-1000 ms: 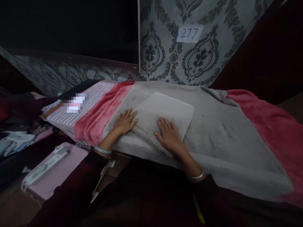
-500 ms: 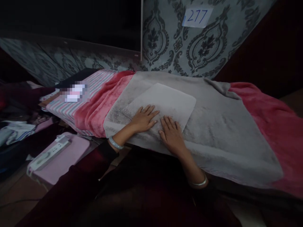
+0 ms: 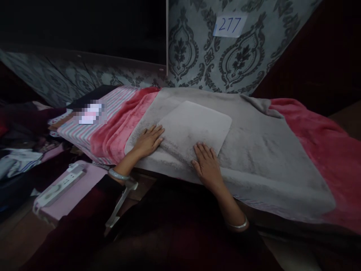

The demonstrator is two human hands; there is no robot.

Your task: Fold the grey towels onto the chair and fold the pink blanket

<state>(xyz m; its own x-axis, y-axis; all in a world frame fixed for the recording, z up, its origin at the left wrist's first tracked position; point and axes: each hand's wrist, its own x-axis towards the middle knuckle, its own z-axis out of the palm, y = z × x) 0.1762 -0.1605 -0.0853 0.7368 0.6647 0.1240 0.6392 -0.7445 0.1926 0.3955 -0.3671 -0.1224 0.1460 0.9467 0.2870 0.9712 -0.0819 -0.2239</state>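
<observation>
Both hands palm-down, fingers spread.

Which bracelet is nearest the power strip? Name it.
The pale bluish bracelet on the left arm; the silvery bracelet on the right arm is farther from the power strip.

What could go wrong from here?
The left hand and right hand lie flat on soft layers: uneven pressure might skew the pale grey piece or ruck the grey blanket. The power strip sits on the pink stool close to the left sleeve, which might snag it.
</observation>
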